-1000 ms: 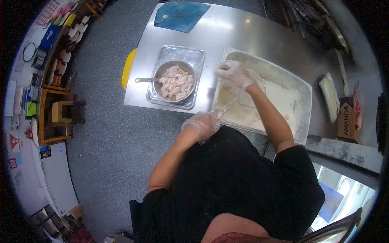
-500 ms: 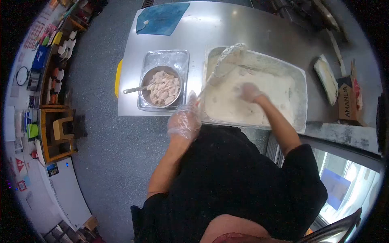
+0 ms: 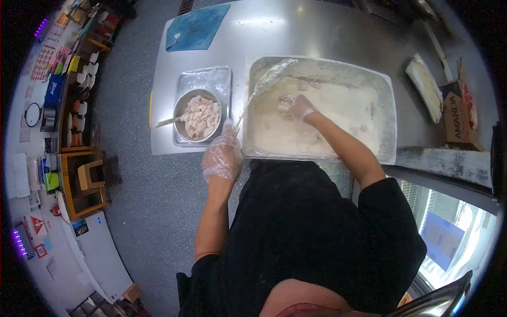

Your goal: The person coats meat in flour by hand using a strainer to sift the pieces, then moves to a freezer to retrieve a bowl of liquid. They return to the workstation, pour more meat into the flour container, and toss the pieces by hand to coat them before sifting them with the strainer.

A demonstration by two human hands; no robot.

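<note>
Now floured pieces [image 3: 288,101] lie mid flour tray [image 3: 388,121]; our right hand [image 3: 303,108] curls fingers round them. We'd toss lightly, coat evenly. Our left hand [image 3: 222,156] clamps fingers on sieve [image 3: 272,76] handle, mesh at tray's eleven o'clock. Pot [image 3: 178,112] at nine.

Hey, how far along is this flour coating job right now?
Done: a few floured pieces lie in the flour tray. In hand: the right hand works pieces in the flour while the left hand holds the sieve by its handle. Left: the bowl of raw pieces looks mostly full.
</note>
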